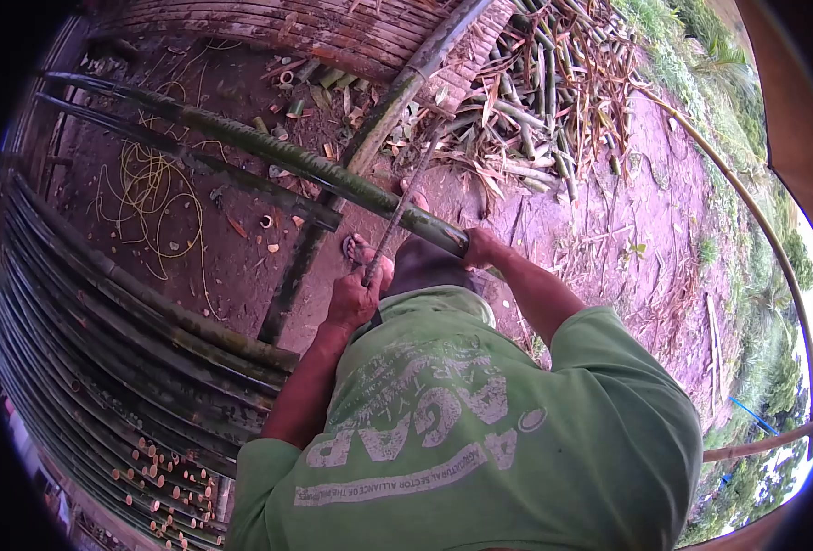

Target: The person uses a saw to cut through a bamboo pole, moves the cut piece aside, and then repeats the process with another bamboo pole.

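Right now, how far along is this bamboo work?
Done: a stack of long split bamboo strips on the left. In hand: right hand grips the long green bamboo pole, left hand holds a thin grey rod. Remaining: a thinner dark pole beside it looks untouched.

You see stacked bamboo poles (76, 312) at 8 o'clock, yellow cord tangle (154, 197) on dirt at 10 o'clock, cut bamboo scraps (540, 87) at 1 o'clock.

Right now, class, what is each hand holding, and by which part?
The left hand grips the lower end of a thin grey metal rod. The right hand clasps the cut end of a long green bamboo pole.
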Demonstrator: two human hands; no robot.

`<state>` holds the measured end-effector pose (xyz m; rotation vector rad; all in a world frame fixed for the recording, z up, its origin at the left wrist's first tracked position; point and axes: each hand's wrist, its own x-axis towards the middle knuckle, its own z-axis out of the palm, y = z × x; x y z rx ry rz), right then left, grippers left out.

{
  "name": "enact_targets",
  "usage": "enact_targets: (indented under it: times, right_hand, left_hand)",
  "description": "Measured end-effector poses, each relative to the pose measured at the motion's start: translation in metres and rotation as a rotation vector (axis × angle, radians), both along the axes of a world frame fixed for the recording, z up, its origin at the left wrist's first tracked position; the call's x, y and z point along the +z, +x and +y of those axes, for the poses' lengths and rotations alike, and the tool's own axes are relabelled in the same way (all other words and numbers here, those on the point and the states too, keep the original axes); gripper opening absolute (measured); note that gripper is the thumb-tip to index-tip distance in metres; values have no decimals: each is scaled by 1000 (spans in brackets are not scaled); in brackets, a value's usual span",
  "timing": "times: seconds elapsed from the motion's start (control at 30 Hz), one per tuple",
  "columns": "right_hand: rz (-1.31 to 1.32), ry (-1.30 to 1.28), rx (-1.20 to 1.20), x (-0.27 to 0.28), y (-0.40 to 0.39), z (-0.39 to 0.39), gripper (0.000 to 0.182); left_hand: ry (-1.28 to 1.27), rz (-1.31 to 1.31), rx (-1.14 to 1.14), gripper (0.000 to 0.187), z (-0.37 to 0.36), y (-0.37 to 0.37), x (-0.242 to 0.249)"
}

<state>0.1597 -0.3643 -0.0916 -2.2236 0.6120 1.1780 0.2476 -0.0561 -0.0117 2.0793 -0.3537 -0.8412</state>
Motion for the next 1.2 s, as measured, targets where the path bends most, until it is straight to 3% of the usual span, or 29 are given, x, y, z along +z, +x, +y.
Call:
enact_targets:
  times: [0.13,0.23,0.4,0.53,0.6,0.67,0.73,0.8,0.87,1.0,1.1,1.2]
  right_hand:
    - [33,5,-24,-8,-27,-10,45]
    - [56,4,-14,-13,-31,-11,46]
    - [84,70,-26,-30,-33,-13,50]
    - [61,194,-27,-59,-46,-24,53]
    - [-38,108,41,-66,-58,-19,52]
    - [-23,115,61,-70,-62,-24,55]
    - [34,136,80,-60,-54,-26,61]
    - [-98,34,135,-76,-66,-25,61]
    - [-169,-20,179,-85,-72,-27,61]
    - [-111,201,173,-24,-42,-32,62]
    - [-358,220,59,-27,-4,-7,62]
    - [-316,194,136,-35,32,24,51]
  left_hand:
    - [101,-63,-99,32,-12,-26,-8]
    - [-5,-144,21,33,-24,-36,-5]
    - [106,-126,-5,28,-32,-40,13]
    - [269,-93,-53,24,-1,-77,80]
    - [343,-104,-87,23,3,-93,97]
    - [332,-187,-124,23,-4,-103,92]
    - [328,-206,-93,25,-49,-77,48]
    - [389,-214,-103,27,-83,-64,23]
    - [400,-201,-68,30,-86,-73,21]
    - [423,-198,-21,33,-84,-79,25]
    - [496,-154,-6,36,-98,-75,28]
    - [521,-178,-6,35,-105,-74,31]
